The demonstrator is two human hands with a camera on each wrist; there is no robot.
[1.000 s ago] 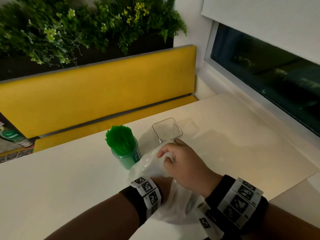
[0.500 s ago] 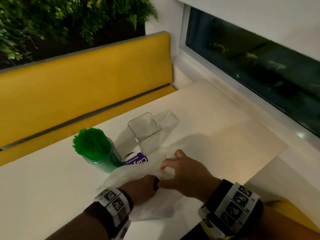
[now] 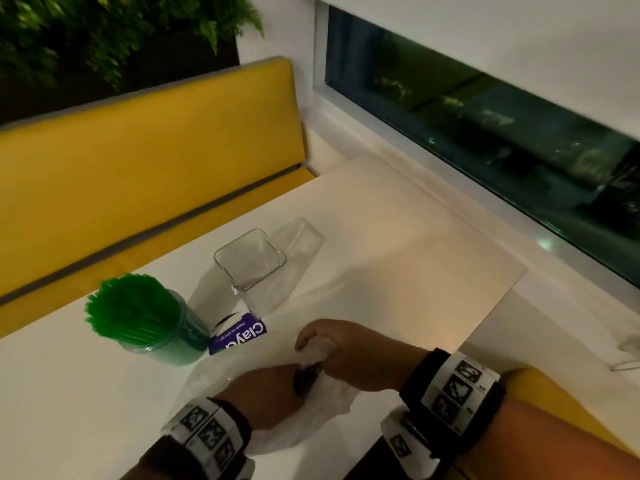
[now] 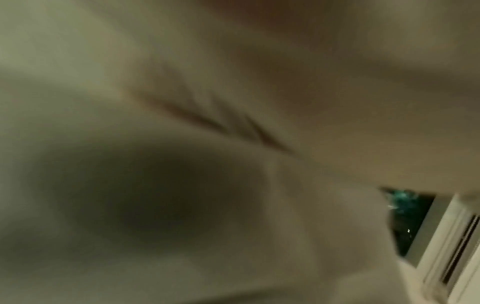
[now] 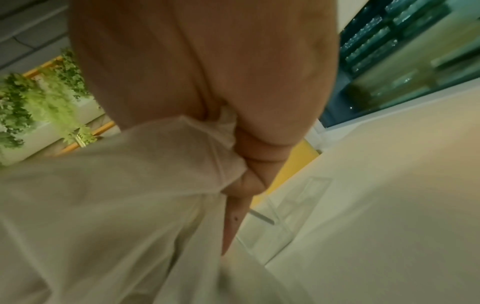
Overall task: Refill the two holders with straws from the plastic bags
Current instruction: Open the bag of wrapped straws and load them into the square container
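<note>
A round holder (image 3: 166, 341) packed with green straws (image 3: 133, 311) stands on the white table (image 3: 398, 271). Just right of it stands a clear square holder (image 3: 251, 261) with nothing inside. A thin whitish plastic bag (image 3: 242, 368) lies crumpled at the near edge, a purple label (image 3: 239, 336) at its far end. My right hand (image 3: 332, 351) pinches a bunched fold of the bag (image 5: 207, 144). My left hand (image 3: 273, 393) curls at the same spot beside something dark (image 3: 304, 379) that I cannot identify. The left wrist view shows only blurred plastic (image 4: 182, 102).
A yellow bench (image 3: 138, 168) runs along the table's far side under green plants (image 3: 86, 32). A dark window (image 3: 485, 126) and its white sill line the right. The table's right edge (image 3: 495, 306) meets a second surface with a clear object (image 3: 627, 355).
The bag has come down from in front of the holders onto the table. Both hands moved nearer and closer together at its mouth. The purple label came into view.
</note>
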